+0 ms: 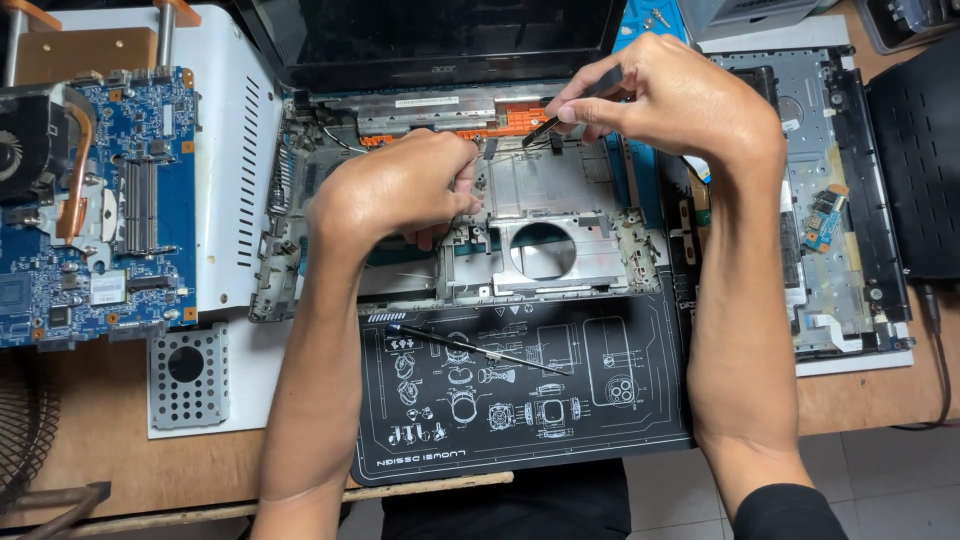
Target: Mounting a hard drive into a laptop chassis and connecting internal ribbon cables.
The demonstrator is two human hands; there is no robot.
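I see the motherboard already out, left of frame; my right hand pinches black tweezers, left hand fingers curled on the laptop chassis.

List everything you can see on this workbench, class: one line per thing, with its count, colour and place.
laptop shell: one, grey metal, stripped, centre of bench
laptop screen: one, black, top centre
work mat: one, black with white drawings, front centre
screwdriver: one, thin, blue tip end, lying on the mat
circuit board: one, blue, left side, with a fan and copper pipe
perforated metal plate: one, silver, front left
white panel: one, under and beside the circuit board
laptop cover: one, grey and black, right side
black tool: one, held over the shell's back edge
left hand: resting on the shell
right hand: pinching the black tool
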